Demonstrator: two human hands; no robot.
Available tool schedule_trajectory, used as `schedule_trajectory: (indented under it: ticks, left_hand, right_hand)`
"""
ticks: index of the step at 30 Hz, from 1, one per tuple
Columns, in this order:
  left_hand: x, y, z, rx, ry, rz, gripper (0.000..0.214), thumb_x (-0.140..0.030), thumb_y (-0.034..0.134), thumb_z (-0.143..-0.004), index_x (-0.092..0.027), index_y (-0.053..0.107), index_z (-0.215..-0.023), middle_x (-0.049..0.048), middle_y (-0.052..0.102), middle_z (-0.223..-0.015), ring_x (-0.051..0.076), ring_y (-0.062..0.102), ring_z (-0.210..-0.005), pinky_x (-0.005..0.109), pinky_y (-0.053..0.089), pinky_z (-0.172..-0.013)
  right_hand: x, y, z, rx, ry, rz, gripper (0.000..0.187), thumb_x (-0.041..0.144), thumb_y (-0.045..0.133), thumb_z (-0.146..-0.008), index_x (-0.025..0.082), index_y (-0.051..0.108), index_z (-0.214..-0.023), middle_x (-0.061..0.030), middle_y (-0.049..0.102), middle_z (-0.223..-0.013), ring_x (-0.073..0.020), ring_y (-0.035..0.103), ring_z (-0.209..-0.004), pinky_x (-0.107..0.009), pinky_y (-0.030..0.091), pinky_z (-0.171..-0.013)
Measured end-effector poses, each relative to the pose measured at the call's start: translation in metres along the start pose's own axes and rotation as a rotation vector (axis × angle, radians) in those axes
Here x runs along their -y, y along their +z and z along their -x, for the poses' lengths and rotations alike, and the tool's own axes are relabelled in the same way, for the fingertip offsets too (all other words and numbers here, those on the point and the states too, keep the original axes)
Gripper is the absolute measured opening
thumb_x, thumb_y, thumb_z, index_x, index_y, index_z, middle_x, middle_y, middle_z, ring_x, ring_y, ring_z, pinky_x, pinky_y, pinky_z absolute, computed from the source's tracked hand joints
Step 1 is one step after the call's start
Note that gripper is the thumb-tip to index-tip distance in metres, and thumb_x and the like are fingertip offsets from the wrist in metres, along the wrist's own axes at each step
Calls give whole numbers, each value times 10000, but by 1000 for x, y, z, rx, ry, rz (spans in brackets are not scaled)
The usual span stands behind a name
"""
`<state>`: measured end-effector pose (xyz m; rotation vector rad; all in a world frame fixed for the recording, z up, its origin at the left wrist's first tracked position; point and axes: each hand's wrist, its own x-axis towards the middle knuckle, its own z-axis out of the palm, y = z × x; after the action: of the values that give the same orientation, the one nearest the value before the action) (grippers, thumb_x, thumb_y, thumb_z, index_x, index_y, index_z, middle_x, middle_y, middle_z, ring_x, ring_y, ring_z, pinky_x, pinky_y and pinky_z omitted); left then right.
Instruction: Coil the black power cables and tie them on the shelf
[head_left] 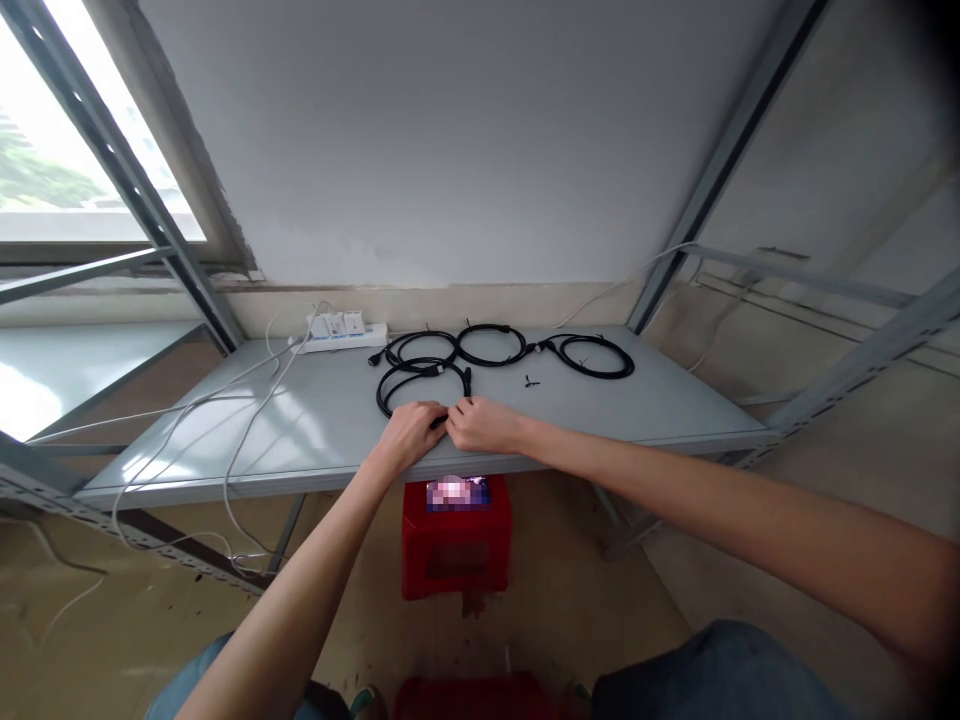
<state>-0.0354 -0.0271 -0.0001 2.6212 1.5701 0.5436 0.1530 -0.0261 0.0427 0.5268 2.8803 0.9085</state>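
Cable (390,378), a black loop, lies at the front middle of the bench (637,410), its near edge caught where both hands meet. The left hand (411,425) and right hand (484,425) sit knuckle to knuckle, fingers curled closed on the strand. Just behind it, three more black coils (491,345) lie in a row, already wound. A small black tie (532,381) sits loose near the right hand. The held loop looks wound, but the fingers hide whether it is bound. Farther left are a power strip (341,330) and white leads (225,420). Below stands a red stool (456,540).
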Motion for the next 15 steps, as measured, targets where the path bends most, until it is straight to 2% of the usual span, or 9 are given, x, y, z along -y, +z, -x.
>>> schedule_trajectory:
  ticks: [6,15]
  left_hand:
    - [0,-1,1,-16,18,17,206,-207,529,-952,-214,703,-841,93,753,-915,250,683,-860,314,369,-684]
    - [0,-2,1,-15,9,-4,200,-195,515,-948,-202,689,-849,107,750,-901,258,685,-846,325,374,-690]
  right_hand:
    - [5,-8,-5,36,-22,41,341,-87,412,-856,21,734,-885,-211,722,-867,-231,639,-760,-309,435,-576]
    - [6,-8,-6,24,72,-15,353,-58,380,-922,15,722,-972,-204,712,-881,-236,661,-796,-303,469,-600]
